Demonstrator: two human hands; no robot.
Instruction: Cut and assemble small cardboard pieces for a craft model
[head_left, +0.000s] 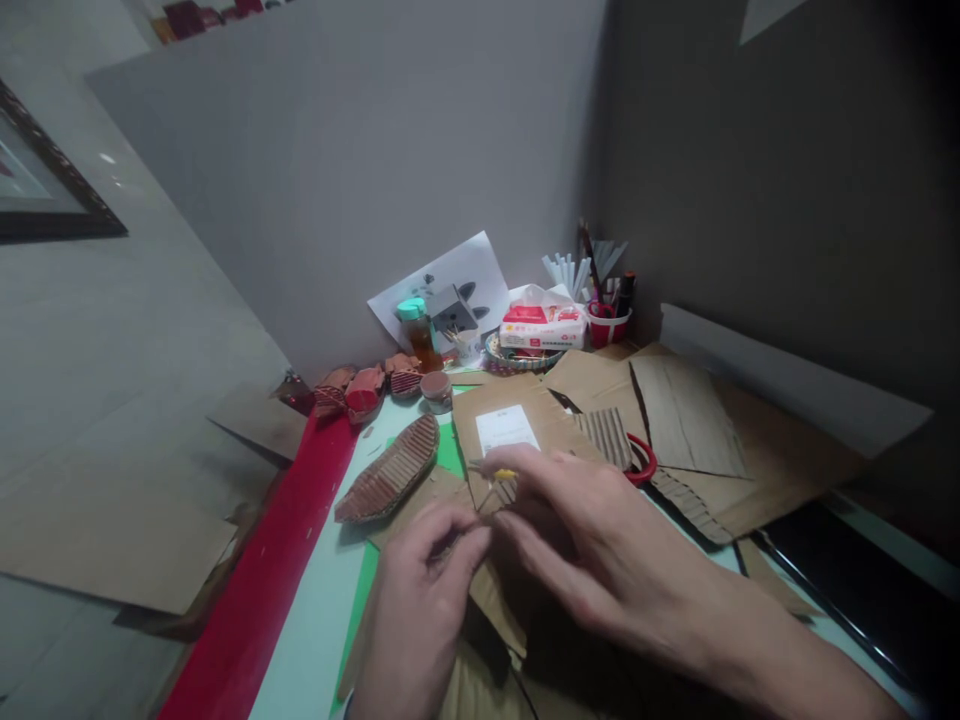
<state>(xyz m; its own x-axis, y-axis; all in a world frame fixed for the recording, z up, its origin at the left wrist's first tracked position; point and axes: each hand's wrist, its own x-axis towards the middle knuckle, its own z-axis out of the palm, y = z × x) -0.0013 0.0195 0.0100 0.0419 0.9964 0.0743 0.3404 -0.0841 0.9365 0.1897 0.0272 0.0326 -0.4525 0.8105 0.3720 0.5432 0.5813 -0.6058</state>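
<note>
The right hand (592, 540) hides the cardboard strip (499, 492); both wrists run off-frame.

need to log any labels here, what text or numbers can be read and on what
None can be read.
White label on the brown cardboard sheet: print too small and blurred.
Red and white tissue pack: red markings, characters blurred.
Jar with the teal lid: no legible label.
Printed sheet against the wall: dark shapes, no legible words.

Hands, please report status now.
Both hands pinching a cardboard strip. Left hand, right hand. Cardboard boat lies left of them, apart.
</note>
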